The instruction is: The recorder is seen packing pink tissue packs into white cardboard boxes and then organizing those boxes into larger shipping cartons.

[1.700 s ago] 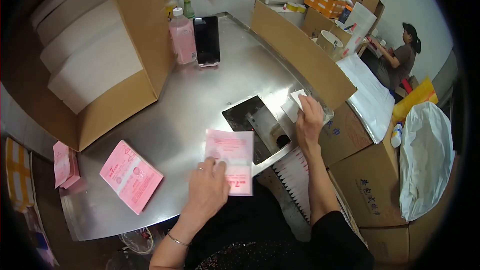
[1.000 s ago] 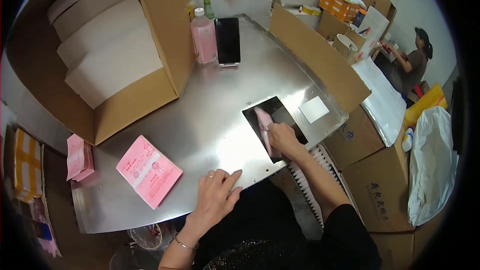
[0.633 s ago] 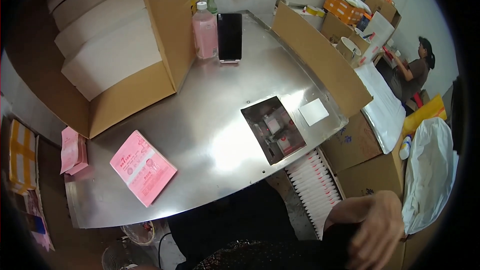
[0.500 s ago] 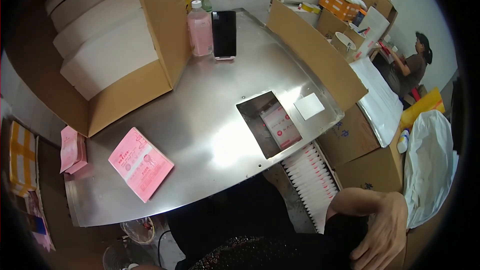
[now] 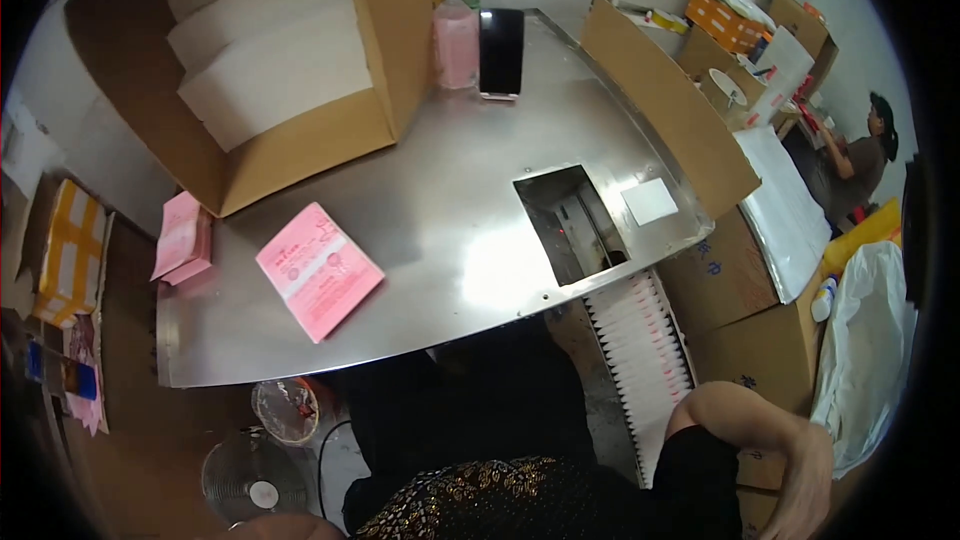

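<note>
My right hand hangs low at the right beside the cardboard boxes, its fingers mostly cut off by the lower edge. Of my left arm only a patch of skin shows at the bottom, too little to read the fingers. A banded stack of pink printed paper packets lies on the steel table. Another pink stack stands by the table's left end. The rectangular opening in the tabletop shows a dark inside, with a white square card beside it.
A large open carton with white stacks takes up the back left. Behind stand a pink bottle and a dark phone. Below the opening, a long box holds a row of white packs. A fan is at lower left; a person sits far right.
The pink-and-white packet in the table opening is gone from sight. My right hand has moved lower, its fingers passing out of view. The whole view has shifted, so the table appears higher and further right.
</note>
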Demonstrator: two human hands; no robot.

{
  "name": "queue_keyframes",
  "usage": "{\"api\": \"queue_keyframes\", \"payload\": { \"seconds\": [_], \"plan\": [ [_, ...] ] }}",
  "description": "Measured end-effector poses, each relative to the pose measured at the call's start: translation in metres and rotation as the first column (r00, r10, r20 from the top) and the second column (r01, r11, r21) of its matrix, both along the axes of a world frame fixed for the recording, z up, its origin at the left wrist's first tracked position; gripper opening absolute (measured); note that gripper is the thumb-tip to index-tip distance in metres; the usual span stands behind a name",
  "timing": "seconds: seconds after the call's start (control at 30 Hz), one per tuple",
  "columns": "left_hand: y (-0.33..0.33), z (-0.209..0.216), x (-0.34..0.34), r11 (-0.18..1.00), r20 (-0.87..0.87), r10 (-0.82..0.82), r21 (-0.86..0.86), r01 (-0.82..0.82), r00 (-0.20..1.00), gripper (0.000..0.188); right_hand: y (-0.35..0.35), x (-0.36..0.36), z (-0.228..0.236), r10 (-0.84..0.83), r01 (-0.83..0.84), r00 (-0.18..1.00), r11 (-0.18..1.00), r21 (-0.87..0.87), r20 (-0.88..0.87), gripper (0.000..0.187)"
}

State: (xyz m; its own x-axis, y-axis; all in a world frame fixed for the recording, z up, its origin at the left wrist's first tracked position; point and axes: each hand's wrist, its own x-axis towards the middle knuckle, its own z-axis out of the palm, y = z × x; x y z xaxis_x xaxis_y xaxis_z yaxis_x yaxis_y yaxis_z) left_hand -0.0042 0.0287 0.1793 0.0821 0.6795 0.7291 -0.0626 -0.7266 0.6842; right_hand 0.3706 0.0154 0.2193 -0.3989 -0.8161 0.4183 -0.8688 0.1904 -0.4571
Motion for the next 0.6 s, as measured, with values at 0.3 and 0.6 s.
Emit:
{"api": "queue_keyframes", "payload": {
  "seconds": [0.3, 0.6],
  "plan": [
    [-0.094, -0.159, -0.074, 0.635, -0.652, 0.628, 0.114, -0.764, 0.425, 0.043, 0.151, -0.153, -0.138, -0.505, 0.593, 0.567, -0.298, -0.748, 0.651, 0.026],
    [-0.055, -0.196, -0.075, 0.364, -0.83, 0.529, 0.41, -0.836, -0.177, 0.045, 0.193, -0.303, -0.155, -0.388, 0.888, 0.245, -0.278, -0.366, 0.889, 0.026]
  ]
}}
